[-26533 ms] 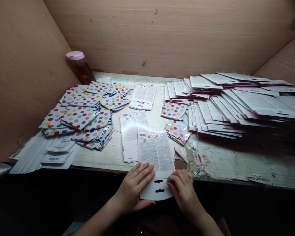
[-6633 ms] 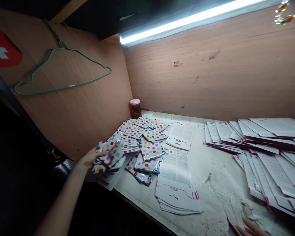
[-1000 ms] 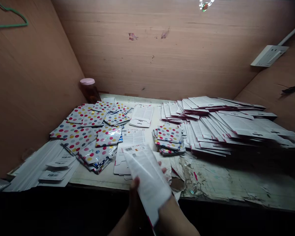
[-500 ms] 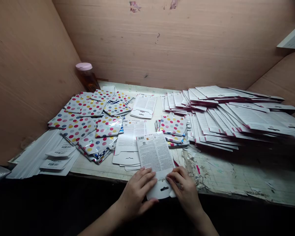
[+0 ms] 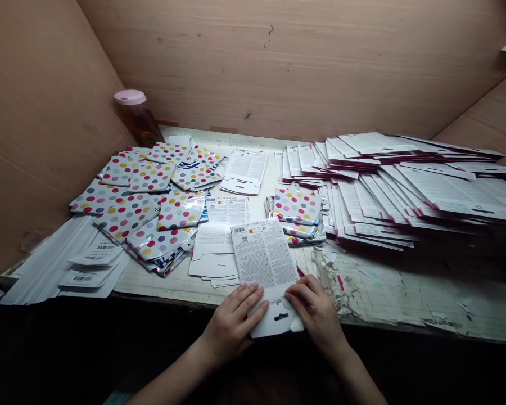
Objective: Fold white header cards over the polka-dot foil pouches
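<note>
A white printed card packet (image 5: 265, 256) lies tilted at the table's front edge, its hang-hole flap toward me. My left hand (image 5: 236, 318) grips its lower left side, fingers on top. At the flap's right side, my right hand (image 5: 314, 309) is closed in a pinch, with a small whitish piece under the fingers. Behind the packet lie more white cards (image 5: 217, 236), and to its right is a small stack of dotted pouches (image 5: 297, 207). Another white card packet (image 5: 243, 171) rests farther back.
Polka-dot pouches (image 5: 124, 216) are heaped at the left, near barcode labels (image 5: 96, 253) and clear bags (image 5: 46, 264). A pink-lidded bottle (image 5: 137, 115) stands at the back left. Many white card packets (image 5: 430, 191) fill the right. Cardboard walls (image 5: 236, 67) enclose the table.
The view has shifted slightly, so the table's contents appear higher. Both hands remain on the packet with nearly the same hold; the small whitish piece by my right hand shows a little more.
</note>
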Tool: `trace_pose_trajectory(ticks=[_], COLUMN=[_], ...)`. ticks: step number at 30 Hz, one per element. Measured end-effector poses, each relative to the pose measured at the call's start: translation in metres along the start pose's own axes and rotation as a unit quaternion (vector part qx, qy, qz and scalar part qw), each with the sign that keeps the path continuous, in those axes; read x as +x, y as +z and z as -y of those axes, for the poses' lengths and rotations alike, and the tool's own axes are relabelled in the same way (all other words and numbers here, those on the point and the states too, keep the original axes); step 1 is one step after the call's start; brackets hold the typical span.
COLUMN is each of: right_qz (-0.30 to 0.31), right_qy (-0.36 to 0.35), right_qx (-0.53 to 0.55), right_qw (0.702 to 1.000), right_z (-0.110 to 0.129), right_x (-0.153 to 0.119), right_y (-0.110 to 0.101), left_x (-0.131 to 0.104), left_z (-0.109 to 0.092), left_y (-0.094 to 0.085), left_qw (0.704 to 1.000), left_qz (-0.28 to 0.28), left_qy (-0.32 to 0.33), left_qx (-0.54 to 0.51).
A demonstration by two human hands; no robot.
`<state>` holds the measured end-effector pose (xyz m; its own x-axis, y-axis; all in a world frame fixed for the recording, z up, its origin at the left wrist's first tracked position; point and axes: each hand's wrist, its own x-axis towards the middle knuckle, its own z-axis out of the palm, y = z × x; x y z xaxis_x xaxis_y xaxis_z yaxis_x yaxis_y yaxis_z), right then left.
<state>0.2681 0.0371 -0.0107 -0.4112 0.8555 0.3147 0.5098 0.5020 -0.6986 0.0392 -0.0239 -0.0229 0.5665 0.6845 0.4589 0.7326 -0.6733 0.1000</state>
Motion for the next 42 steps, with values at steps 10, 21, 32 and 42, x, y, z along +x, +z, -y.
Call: trace_pose_trajectory(ticks=[10,21,32,42], right_qz=[0.01,0.024,0.004,-0.019], right_qy=[-0.023,-0.04,-0.203,-0.11], right_qx=[-0.031,-0.018,-0.302,-0.111], right_qw=[0.999,0.999,0.931,0.988], right_z=[0.001,0.005,0.017,0.015], right_x=[0.003,-0.004,-0.015,-0.012], right_y=[0.005,-0.008,-0.005,-0.015], left_x=[-0.003,-0.004,-0.007,-0.005], left_z=[-0.001,0.001,0.0,0.001], left_y=[0.005,0.006,0.011,0.009], left_qw=[0.999,0.997,0.998,0.998], left_qz=[-0.028,-0.072,-0.065,-0.06], left_qy=[-0.017,0.014,-0.001,0.009], left_qx=[-0.013,-0.013,-0.021,0.004])
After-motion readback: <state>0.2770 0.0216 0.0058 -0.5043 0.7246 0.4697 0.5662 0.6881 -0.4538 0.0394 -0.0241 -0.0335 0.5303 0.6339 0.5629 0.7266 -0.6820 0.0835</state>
